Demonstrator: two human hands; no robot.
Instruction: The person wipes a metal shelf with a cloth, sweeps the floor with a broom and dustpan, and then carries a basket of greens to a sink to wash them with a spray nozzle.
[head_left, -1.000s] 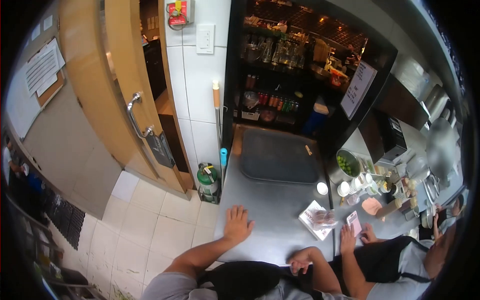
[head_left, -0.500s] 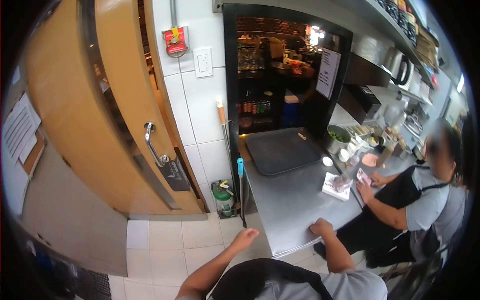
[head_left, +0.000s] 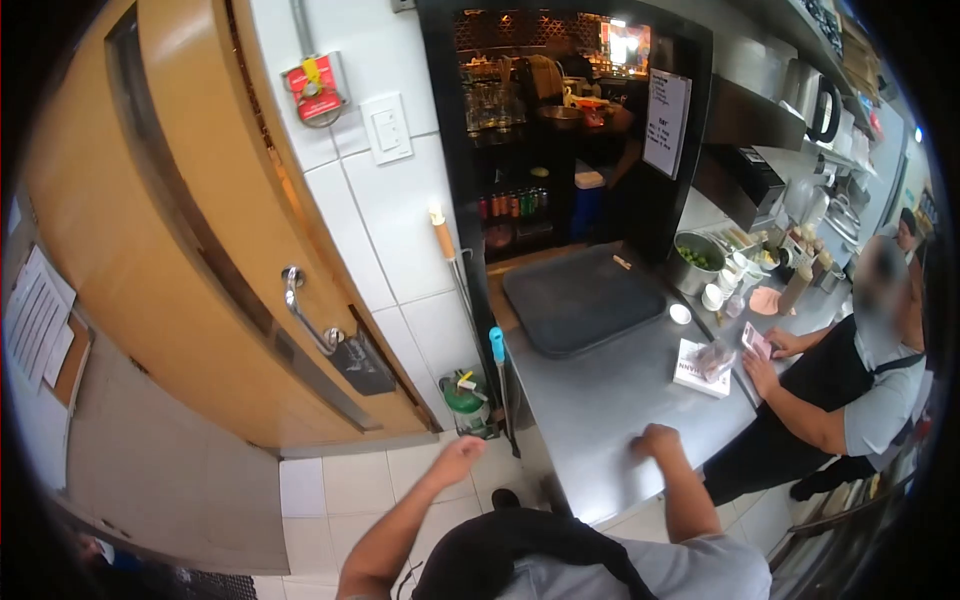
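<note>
**Steel surface beside a serving hatch, one curled hand on the metal and one over the floor**

Steel-topped surface [head_left: 600, 420] runs below a black-framed serving hatch [head_left: 437, 150], with a white tiled wall [head_left: 380, 225] and a wooden door [head_left: 205, 190] to the left. Shelves, glasses and lights show dimly through the hatch. A large dark tray [head_left: 583, 305] lies at the far end of the surface, a small tan piece [head_left: 622, 262] near its far edge. Just beside the tray stands a white cup [head_left: 680, 314], and past it a metal pot [head_left: 692, 278] containing something green.

The right hand [head_left: 657, 441] rests on the bare steel near the front edge. Its fingers are bent under and slightly blurred, so I cannot tell whether that grip is fully closed. The left hand [head_left: 458, 461] hangs in the air over the floor, to the left of the surface, its grip folded together with nothing visible in it.

Nearest to the right hand among the loose things is a white box [head_left: 692, 378] with dark lettering, lying flat on the surface. A crumpled clear plastic bag [head_left: 716, 360] sits partly over it. Neither hand touches the box.

On the right, a co-worker [head_left: 826, 370] in a dark apron has both hands at a pink object [head_left: 756, 342]. A green cylinder [head_left: 466, 393] stands on the floor by the wall, near a pole with a blue top [head_left: 497, 344]
</note>
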